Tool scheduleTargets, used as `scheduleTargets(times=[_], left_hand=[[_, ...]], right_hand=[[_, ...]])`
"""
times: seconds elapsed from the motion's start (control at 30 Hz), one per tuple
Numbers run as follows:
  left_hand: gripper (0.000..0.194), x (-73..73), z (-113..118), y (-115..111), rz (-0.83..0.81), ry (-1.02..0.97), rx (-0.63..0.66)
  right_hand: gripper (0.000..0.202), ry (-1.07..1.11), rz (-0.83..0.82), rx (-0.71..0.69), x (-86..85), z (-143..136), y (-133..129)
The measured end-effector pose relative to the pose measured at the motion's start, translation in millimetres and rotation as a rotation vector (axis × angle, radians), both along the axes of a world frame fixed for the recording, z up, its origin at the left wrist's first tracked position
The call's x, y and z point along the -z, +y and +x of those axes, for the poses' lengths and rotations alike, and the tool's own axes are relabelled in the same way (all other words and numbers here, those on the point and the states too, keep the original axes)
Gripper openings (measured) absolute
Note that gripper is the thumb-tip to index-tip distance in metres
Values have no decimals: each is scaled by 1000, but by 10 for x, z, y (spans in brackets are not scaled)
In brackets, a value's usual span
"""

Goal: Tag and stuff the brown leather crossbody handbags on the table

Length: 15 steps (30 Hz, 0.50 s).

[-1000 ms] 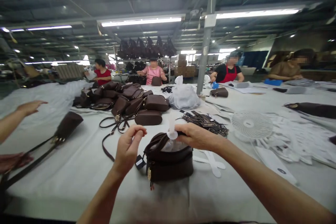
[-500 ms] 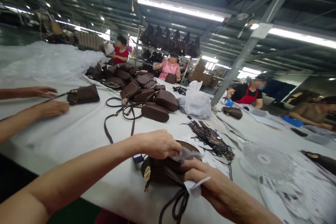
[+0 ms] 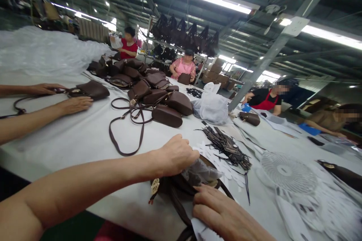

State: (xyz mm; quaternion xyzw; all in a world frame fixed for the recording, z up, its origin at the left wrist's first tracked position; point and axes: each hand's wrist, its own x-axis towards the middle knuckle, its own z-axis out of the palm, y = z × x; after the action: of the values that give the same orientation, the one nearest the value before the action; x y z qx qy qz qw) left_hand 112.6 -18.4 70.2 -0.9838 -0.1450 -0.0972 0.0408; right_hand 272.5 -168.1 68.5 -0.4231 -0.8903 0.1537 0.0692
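A dark brown handbag (image 3: 165,196) lies at the table's near edge with its mouth spread and a gold round charm (image 3: 155,186) hanging at its left. Crumpled clear plastic (image 3: 202,173) bulges from the opening. My left hand (image 3: 179,155) is closed on the plastic at the far left of the mouth; its fingertips are partly hidden. My right hand (image 3: 217,209) curls its fingers over the near rim of the handbag, gripping it. A white paper piece (image 3: 202,229) sits under that hand, beside the dark strap.
Brown bags (image 3: 166,116) are piled mid-table. Black tags (image 3: 226,145), white paper pieces (image 3: 207,154) and a white fan (image 3: 288,169) lie rightward. A co-worker's hands (image 3: 75,105) touch another bag (image 3: 93,89) at left. A metal post (image 3: 260,64) rises behind.
My left hand has lifted slightly, and more plastic shows in the bag's mouth. My right hand has shifted down and nearer. The co-worker's hand at left has moved onto the bag there.
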Motion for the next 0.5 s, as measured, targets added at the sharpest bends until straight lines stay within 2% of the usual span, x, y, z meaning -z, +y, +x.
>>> scheduleTargets(times=[0.17, 0.33, 0.4, 0.5], left_hand=[[11, 5, 21, -27, 48, -32, 45], [9, -146, -87, 53, -138, 90, 9], [17, -190, -211, 89, -211, -19, -30], [27, -163, -453, -47, -169, -455, -113]], right_hand=[[16, 232, -159, 255, -53, -3, 9], [19, 301, -338, 531, -77, 31, 242], [19, 295, -311, 558, -56, 36, 362], [17, 277, -241, 591, 1, 23, 493]])
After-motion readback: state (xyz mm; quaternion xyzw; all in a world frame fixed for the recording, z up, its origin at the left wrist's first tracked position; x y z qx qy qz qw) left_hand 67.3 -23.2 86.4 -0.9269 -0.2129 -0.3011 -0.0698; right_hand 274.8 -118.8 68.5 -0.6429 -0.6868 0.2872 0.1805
